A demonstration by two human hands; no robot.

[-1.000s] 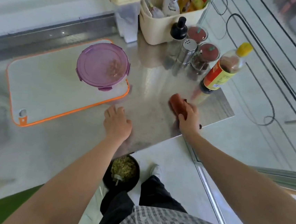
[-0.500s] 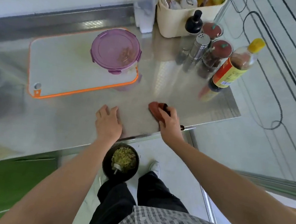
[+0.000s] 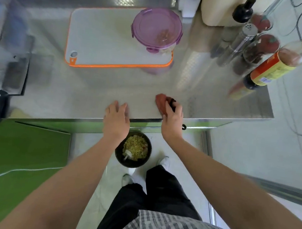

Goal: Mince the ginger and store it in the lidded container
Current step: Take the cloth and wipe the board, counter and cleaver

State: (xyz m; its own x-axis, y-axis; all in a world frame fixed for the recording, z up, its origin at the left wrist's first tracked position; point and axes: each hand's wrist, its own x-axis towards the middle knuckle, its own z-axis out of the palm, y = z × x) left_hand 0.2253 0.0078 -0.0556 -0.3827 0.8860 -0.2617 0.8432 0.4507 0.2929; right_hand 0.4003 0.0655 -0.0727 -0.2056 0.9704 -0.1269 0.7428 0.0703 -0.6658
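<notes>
One steel table (image 3: 112, 84) fills the view. One orange-rimmed board (image 3: 102, 35) lies at its far middle. One lidded container (image 3: 156, 28) stands on the board's right end, its purple lid on, with brownish ginger (image 3: 164, 35) showing through. One cleaver (image 3: 14, 75) lies at the left edge. One black bin (image 3: 133, 149) of scraps sits on the floor below the near edge. At the far right stand one sauce bottle (image 3: 273, 65), two red-lidded jars (image 3: 269, 42) and one shaker (image 3: 244, 36). Two hands work at the near edge: the left hand (image 3: 116, 120) rests flat, fingers straight; the right hand (image 3: 172, 120) curls round one red cloth (image 3: 161, 103) on the table.
</notes>
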